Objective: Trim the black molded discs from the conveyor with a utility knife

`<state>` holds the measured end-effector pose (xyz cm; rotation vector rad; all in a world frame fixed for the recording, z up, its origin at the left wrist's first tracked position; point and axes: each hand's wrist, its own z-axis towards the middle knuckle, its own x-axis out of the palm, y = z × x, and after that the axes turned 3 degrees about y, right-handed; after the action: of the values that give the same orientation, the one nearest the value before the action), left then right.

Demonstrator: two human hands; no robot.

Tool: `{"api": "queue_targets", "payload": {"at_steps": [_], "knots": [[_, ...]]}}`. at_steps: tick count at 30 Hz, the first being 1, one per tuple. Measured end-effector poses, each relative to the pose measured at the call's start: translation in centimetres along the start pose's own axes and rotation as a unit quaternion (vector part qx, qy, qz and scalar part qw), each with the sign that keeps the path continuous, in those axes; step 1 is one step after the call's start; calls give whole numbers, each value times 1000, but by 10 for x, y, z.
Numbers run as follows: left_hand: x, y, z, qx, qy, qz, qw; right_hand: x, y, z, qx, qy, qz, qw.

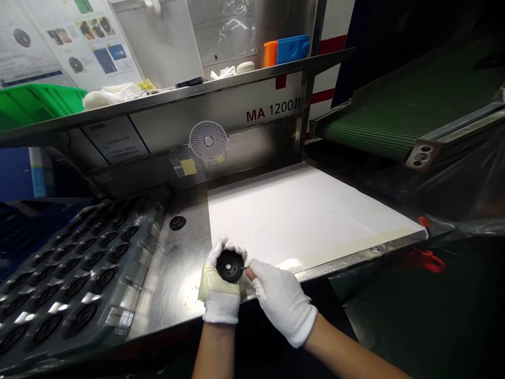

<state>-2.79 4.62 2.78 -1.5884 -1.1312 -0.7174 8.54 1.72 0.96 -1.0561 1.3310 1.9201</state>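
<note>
My left hand (219, 287), in a white glove with yellowish tape around the fingers, is shut on a round black plastic part (229, 266) with small holes in its face. My right hand (282, 300), also in a white glove, pinches a thin metal pin (246, 268) whose tip touches the part's edge. Both hands are over the front edge of a stainless steel bench (177, 273). A similar black part (177, 222) lies on the steel beyond them.
To the left, a clear tray (145, 252) holds several black parts in rows. A white sheet (300, 210) covers the bench's right side. A white fan grille (208, 140) hangs below a steel shelf (177, 95) bearing a green bin (43, 102). A green conveyor belt (379, 123) runs at right.
</note>
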Motion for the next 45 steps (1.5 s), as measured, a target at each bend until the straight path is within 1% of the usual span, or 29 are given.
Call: {"api": "queue_targets", "payload": {"at_steps": [2, 4, 6, 7, 10, 12, 14, 17, 19, 22, 23, 26, 27, 29, 31, 34, 36, 38, 39, 42, 43, 45], "knots": [[-1, 1, 4, 7, -21, -34, 999, 4, 5, -3, -6, 0, 2, 1000], [-5, 2, 5, 35, -13, -46, 998, 6, 9, -5, -11, 5, 0, 1000], [-8, 2, 3, 66, 11, -28, 997, 7, 11, -5, -19, 17, 1, 1000], [-10, 1, 0, 63, 25, -10, 998, 7, 10, -5, -21, 23, 4, 999], [-12, -1, -8, 19, 53, 47, 997, 4, 5, -3, -22, 18, 19, 999], [-12, -2, -10, 12, 63, 54, 996, 3, 1, -1, -12, 6, 22, 1000], [-10, -2, -8, 31, 55, 37, 997, 4, 0, 0, -2, 3, 17, 1000], [-10, -1, -1, 36, 17, -6, 999, 8, 5, -1, 3, 8, -1, 1000], [-12, 1, 3, 60, 9, -27, 998, 11, 11, -3, -5, 14, -8, 1000], [-16, 0, 2, 121, 32, -20, 992, 12, 19, -5, -17, 25, -10, 1000], [-18, -1, 0, 121, 42, -3, 992, 12, 19, -6, -24, 25, -7, 999], [-18, -5, -7, 64, 57, 64, 994, 10, 14, -4, -40, 15, 11, 999], [-18, -7, -9, 46, 56, 75, 995, 9, 12, -3, -36, 8, 14, 999], [-15, -7, -10, 44, 48, 72, 995, 9, 7, -2, -16, -1, 9, 1000], [-13, -5, -7, 56, 29, 53, 997, 10, 6, -2, -3, -1, 2, 1000], [-12, 0, 0, 74, -8, 18, 997, 14, 10, -5, -9, 9, 4, 1000], [-13, 2, 2, 117, -5, 9, 993, 16, 15, -7, -13, 8, 1, 1000], [-17, 2, -1, 151, 25, 29, 988, 16, 17, -8, -21, 9, -5, 1000], [-19, 1, -3, 141, 45, 44, 988, 16, 16, -7, -27, 12, -7, 1000], [-24, -3, -11, 46, 87, 71, 993, 11, 11, -5, -36, 10, -8, 999], [-24, -4, -12, 28, 92, 68, 993, 10, 9, -4, -31, 5, -8, 999], [-23, -5, -12, 35, 86, 55, 994, 9, 5, -2, -13, -7, -13, 1000]]}}
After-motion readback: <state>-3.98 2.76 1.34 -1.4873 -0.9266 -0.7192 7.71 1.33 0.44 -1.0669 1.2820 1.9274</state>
